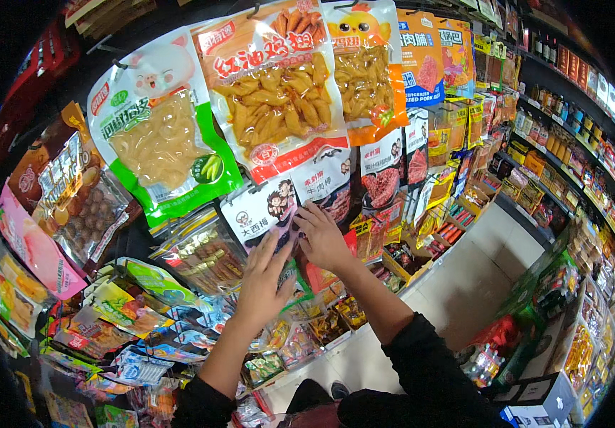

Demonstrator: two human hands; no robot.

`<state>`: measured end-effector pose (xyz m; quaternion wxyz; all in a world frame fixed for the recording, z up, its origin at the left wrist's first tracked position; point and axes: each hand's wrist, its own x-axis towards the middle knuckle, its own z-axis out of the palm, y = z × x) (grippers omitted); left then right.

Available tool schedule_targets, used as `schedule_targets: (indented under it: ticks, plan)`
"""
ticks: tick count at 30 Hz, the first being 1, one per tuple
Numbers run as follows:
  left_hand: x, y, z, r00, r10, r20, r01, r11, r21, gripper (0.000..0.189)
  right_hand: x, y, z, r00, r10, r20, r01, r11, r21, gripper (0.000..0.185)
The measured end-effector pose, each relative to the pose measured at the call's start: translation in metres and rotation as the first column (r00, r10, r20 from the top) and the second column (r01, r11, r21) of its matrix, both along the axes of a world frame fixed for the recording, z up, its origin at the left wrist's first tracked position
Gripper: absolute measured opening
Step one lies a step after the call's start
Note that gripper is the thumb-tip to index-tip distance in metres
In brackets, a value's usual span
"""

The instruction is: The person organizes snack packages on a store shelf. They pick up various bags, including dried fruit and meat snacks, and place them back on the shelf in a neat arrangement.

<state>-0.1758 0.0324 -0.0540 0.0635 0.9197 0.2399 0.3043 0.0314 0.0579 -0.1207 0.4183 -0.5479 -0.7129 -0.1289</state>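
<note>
Both of my hands reach up to a rack of hanging snack packets. My left hand (265, 278) lies with fingers spread against the lower part of a white and dark packet of dried plums (259, 214). My right hand (322, 238) touches the right edge of that packet, its fingers bent, just below a white packet of meat sticks (320, 179). Whether either hand grips the packet cannot be told. Above them hang a large orange and red bag of chicken wings (280, 96) and a white and green bag (163, 128). Left of my left hand is a clear bag of brown sticks (205, 257).
More packets hang at the lower left and along the rack at the right. Low boxes of small snacks (409, 259) line its foot. Across the tiled aisle floor (462, 283) stand shelves of bottles and jars (569, 117), with bottles in plastic wrap (484, 364) nearer me.
</note>
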Motion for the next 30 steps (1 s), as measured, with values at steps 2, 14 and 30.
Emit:
schedule_targets:
  ticks: [2,14,30]
  plan:
    - [0.007,0.009,-0.002,1.0,0.01,0.009,-0.01,1.0,-0.026,0.063,0.004,-0.001,-0.001,1.0,0.019,0.023,-0.019,1.0,-0.013,0.045]
    - [0.017,0.046,-0.021,0.878,0.124,0.461,0.04,0.943,-0.33,0.045,0.043,-0.002,-0.011,0.989,0.143,-0.037,-0.146,0.984,-0.101,0.036]
    - [0.066,0.054,-0.011,0.853,0.413,0.318,-0.468,0.875,0.121,0.052,0.079,0.027,0.064,0.985,-0.046,0.169,-0.008,0.951,0.309,0.044]
